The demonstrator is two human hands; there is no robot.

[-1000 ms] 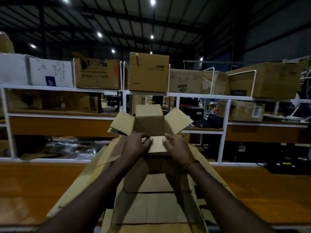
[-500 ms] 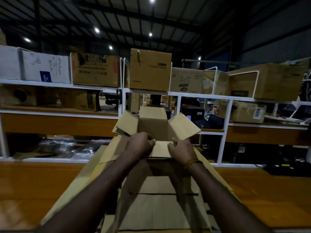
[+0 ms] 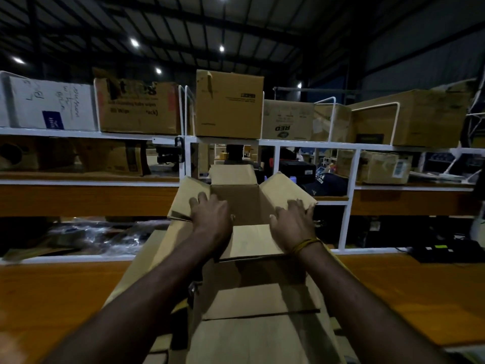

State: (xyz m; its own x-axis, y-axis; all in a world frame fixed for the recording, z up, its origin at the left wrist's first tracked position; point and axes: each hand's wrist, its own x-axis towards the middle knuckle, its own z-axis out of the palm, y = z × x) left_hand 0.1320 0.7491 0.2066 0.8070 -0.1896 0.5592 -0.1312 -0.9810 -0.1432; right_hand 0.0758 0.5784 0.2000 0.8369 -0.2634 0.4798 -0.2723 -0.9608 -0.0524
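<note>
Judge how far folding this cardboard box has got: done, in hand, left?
Done: the brown cardboard box stands erect, its near flap folded inward. In hand: the left hand rests on the left side flap, the right hand on the right side flap. Left: these and the upright far flap are not yet down.

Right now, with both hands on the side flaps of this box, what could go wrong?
The far flap stands upright while the near flap is folded in; if the left hand and right hand close the side flaps now, the far flap may be left outside. The box sits on loose flat cardboard, so pressing down could make it slide or tip.
</note>
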